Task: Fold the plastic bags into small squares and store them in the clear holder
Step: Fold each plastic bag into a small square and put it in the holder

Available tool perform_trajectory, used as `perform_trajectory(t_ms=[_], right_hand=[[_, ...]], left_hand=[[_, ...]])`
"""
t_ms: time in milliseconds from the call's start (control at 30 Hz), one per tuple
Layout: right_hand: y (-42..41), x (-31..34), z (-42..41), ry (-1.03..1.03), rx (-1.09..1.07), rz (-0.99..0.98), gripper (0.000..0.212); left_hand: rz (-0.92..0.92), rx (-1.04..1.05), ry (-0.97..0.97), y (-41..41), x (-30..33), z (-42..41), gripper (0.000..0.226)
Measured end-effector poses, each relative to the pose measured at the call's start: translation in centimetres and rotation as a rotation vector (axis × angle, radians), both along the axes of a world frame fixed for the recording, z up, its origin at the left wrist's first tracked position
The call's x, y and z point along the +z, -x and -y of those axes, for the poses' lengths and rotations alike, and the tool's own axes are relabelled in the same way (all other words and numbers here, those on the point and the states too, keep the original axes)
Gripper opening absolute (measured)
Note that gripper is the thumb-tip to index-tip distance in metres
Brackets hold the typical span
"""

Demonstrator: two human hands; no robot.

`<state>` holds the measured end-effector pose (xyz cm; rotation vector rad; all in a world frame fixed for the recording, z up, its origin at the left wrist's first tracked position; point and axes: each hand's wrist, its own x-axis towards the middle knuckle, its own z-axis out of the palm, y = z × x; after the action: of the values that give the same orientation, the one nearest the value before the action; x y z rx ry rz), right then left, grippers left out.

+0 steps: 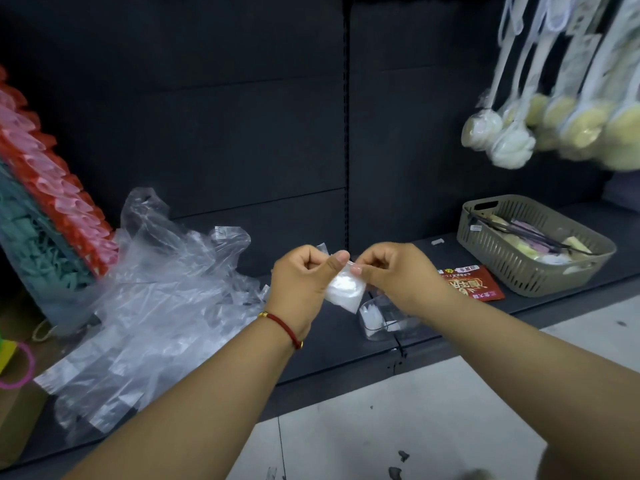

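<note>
Now my left hand [304, 278] and right hand [391, 271] pinch the folded bag [343, 289], finishing its square; next, into the clear holder [384, 317] at five o'clock.

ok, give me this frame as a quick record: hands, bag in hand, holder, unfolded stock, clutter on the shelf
left hand: pinching folded bag's upper edge
right hand: pinching the same edge from the other side
folded bag: small whitish square, held above the shelf
clear holder: on shelf, below the hands, some white folded pieces inside
loose plastic bags: crumpled pile on shelf, to the left
basket: beige, to the right, mixed items
red packet: flat, beside basket
</note>
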<state>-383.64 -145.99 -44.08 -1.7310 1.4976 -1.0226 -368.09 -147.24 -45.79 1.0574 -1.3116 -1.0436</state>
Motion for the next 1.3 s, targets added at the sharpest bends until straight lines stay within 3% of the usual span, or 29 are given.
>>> perform_trajectory(t_ms=[367,467,567,700,1067,1300], right_hand=[[3.5,-2.8,5.2,-0.128,-0.133,-0.013,0.013],[4.7,-5.0,7.3,-0.192,-0.255,-0.026,0.014],[6.1,-7.9,9.1,-0.238,-0.343,-0.074,0.017],[7.4,-11.9,10.8,-0.277,-0.411,-0.213,0.018],[8.2,-20.1,14.5,-0.39,-0.479,-0.411,0.031],[8.2,-22.6,15.5,-0.386,-0.515,-0.51,0.03]], left_hand=[[0.101,-0.06,-0.076,3.5,-3.2,5.7,0.018],[0.221,-0.073,-0.127,3.7,-5.5,7.8,0.027],[0.314,-0.121,-0.246,3.7,-8.4,9.8,0.053],[0.393,-0.218,-0.343,4.1,-12.2,11.3,0.057],[1.166,-0.492,-0.22,6.7,-21.9,14.2,0.051],[1.38,-0.559,0.009,8.4,-24.0,15.5,0.051]])
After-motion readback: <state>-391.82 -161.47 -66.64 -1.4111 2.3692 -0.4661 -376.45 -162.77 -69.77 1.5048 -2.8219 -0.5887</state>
